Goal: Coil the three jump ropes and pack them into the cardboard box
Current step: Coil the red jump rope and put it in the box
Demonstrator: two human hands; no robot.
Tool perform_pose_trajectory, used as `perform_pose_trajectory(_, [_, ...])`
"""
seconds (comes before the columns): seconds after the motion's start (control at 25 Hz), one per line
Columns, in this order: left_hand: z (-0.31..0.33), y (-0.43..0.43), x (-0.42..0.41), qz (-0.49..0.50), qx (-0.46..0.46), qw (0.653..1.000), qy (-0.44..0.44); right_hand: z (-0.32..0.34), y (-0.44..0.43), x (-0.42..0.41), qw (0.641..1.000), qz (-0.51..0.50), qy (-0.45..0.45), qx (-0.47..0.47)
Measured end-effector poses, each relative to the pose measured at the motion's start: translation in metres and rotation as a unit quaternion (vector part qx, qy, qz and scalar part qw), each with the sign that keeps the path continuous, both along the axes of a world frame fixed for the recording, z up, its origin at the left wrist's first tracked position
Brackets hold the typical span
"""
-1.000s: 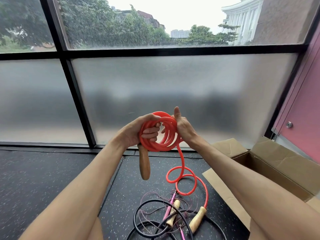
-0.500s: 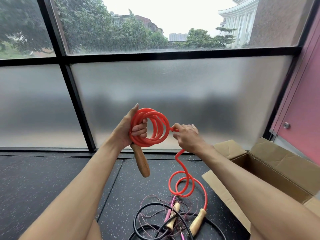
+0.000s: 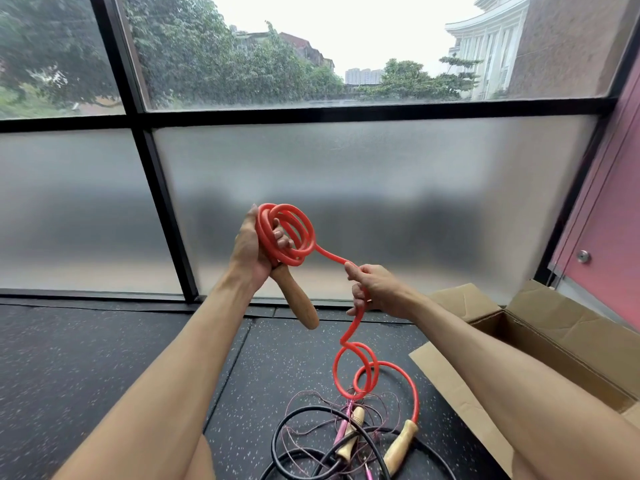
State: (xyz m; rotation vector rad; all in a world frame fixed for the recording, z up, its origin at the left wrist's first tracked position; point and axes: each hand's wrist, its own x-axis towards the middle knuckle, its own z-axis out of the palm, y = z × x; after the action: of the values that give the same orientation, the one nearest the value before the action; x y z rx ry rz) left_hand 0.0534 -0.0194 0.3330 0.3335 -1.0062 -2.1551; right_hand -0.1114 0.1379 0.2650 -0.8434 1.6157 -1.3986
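Red rope (image 3: 331,255), part coiled, centre frame.
Clasped with its wooden handle (image 3: 299,306) in curled left grip (image 3: 252,247); pinched at 4 o'clock by right grip (image 3: 377,289); trailing to floor (image 3: 104,358), box (image 3: 561,327) at 3 o'clock.

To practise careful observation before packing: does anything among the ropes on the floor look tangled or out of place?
Yes: the black rope and thin pink rope lie tangled together, with the loose wooden handle of the orange rope among them.
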Motion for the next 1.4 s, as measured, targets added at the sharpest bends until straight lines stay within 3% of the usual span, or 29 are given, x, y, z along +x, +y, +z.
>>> perform_pose_trajectory(0.32, [0.002, -0.001, -0.004, 0.144, 0.014, 0.989, 0.016, -0.013, 0.010, 0.020, 0.965, 0.181, 0.091, 0.168])
perform_pose_trajectory(0.48, [-0.006, -0.005, -0.006, 0.212, -0.096, 0.970, -0.062, -0.020, 0.002, 0.030, 0.986, 0.102, 0.049, 0.120])
perform_pose_trajectory(0.64, [-0.015, -0.006, -0.005, 0.297, -0.218, 0.917, -0.153, -0.015, -0.006, 0.040, 0.990, 0.028, 0.118, 0.073])
perform_pose_trajectory(0.8, [-0.018, 0.001, -0.010, 0.342, -0.311, 0.868, -0.181, -0.018, -0.004, 0.046, 0.985, 0.113, 0.063, 0.114])
perform_pose_trajectory(0.88, [-0.023, 0.001, -0.011, 0.359, -0.368, 0.834, -0.199, -0.022, -0.004, 0.046, 0.975, 0.165, 0.036, 0.145])
perform_pose_trajectory(1.0, [-0.032, 0.002, -0.010, 0.386, -0.449, 0.768, -0.242, -0.021, -0.005, 0.048, 0.980, 0.128, 0.059, 0.138])
perform_pose_trajectory(1.08, [-0.038, 0.001, -0.011, 0.401, -0.519, 0.702, -0.278, -0.015, -0.007, 0.053, 0.974, 0.050, 0.180, 0.127])
perform_pose_trajectory(1.2, [-0.047, 0.002, -0.014, 0.402, -0.624, 0.596, -0.306, -0.009, -0.011, 0.053, 0.904, -0.071, 0.412, 0.090])
perform_pose_trajectory(1.28, [-0.050, 0.002, -0.016, 0.406, -0.663, 0.544, -0.316, -0.004, -0.010, 0.052, 0.886, -0.126, 0.445, 0.035])
perform_pose_trajectory(1.4, [-0.054, 0.004, -0.020, 0.401, -0.681, 0.516, -0.329, 0.002, -0.004, 0.045, 0.864, -0.184, 0.468, -0.003])
